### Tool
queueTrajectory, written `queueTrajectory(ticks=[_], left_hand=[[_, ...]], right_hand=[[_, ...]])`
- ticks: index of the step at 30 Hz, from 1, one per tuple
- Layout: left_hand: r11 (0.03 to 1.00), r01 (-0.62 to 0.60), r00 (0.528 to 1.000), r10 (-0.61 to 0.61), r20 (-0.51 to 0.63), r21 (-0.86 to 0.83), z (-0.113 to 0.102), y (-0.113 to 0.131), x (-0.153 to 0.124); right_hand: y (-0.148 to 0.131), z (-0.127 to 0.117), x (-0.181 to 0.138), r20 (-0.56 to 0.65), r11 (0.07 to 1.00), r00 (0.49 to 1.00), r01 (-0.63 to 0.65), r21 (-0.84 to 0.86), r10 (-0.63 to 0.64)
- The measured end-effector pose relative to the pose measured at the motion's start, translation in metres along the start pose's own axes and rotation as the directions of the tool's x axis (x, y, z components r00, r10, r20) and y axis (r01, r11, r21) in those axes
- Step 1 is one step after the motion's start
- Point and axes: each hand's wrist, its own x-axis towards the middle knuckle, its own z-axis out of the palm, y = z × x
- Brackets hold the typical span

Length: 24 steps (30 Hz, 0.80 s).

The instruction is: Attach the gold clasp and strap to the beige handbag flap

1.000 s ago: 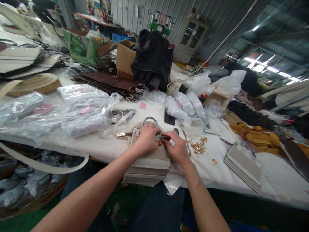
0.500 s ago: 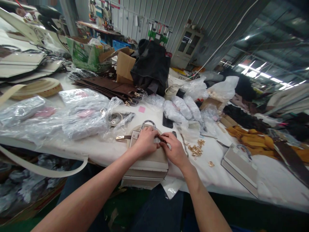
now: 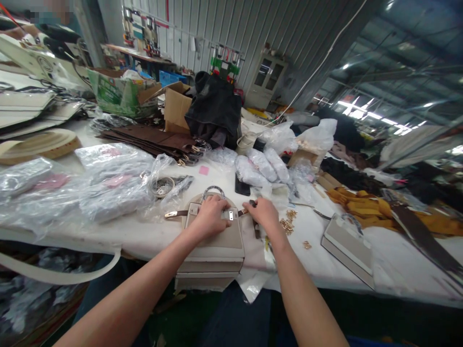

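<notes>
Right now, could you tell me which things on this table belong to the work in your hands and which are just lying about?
In hand:
left hand pressing on the beige handbag
right hand at the brown strap

Lying about:
gold fittings
second beige bag
plastic-wrapped packs
brown leather pieces
black garment
cardboard box

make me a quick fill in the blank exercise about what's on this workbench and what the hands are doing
1. Both hands work on a beige ____ lying at the table's near edge.
2. The left hand presses on the bag's ____ beside its metal clasp.
3. The right hand pinches a thin brown ____.
4. Right of that hand lies a small heap of ____-coloured metal fittings.

Missing words: handbag; flap; strap; gold
</notes>
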Motion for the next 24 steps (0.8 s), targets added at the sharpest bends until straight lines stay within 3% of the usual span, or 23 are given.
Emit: queueTrajectory(ticks=[2,4,6,7,9,11,14,16,19,24], left_hand=[[1.000,-0.012,1.000,0.012,-0.004,0.010,0.001,-0.002,0.000],[1.000,-0.022,1.000,0.022,-0.008,0.010,0.003,-0.003,0.000],[1.000,-0.025,1.000,0.025,-0.012,0.002,0.004,-0.004,0.000],[1.000,-0.024,1.000,0.024,-0.014,0.001,0.004,-0.004,0.000],[1.000,-0.022,1.000,0.022,-0.020,0.001,0.003,-0.003,-0.001],[1.000,-0.021,0.999,0.021,-0.025,0.003,0.003,-0.002,-0.001],[1.000,-0.022,1.000,0.022,-0.021,0.008,0.004,-0.002,-0.001],[1.000,-0.021,0.999,0.021,-0.025,0.009,0.005,-0.002,0.000],[1.000,-0.016,0.999,0.016,-0.033,0.010,0.004,-0.001,-0.001],[1.000,-0.025,0.999,0.025,-0.028,0.008,0.002,0.000,-0.002]], right_hand=[[-0.003,0.003,0.002,0.026,1.000,0.999,-0.021,0.000,0.021],[-0.002,0.005,-0.004,-0.052,0.997,0.999,0.012,0.073,-0.008],[0.001,0.006,-0.016,-0.162,0.939,0.987,0.074,0.336,-0.020],[0.002,0.006,-0.023,-0.201,0.843,0.980,0.105,0.527,0.003],[0.003,0.000,-0.037,-0.208,0.516,0.975,0.141,0.845,0.074],[-0.004,-0.014,-0.051,-0.213,0.247,0.971,0.181,0.952,0.112],[-0.032,-0.038,-0.064,-0.344,0.086,0.932,0.335,0.938,0.119],[-0.057,-0.047,-0.068,-0.418,0.061,0.903,0.414,0.908,0.103],[-0.091,-0.043,-0.068,-0.460,0.127,0.885,0.449,0.884,0.072],[-0.110,-0.020,-0.063,-0.467,0.251,0.884,0.445,0.860,0.034]])
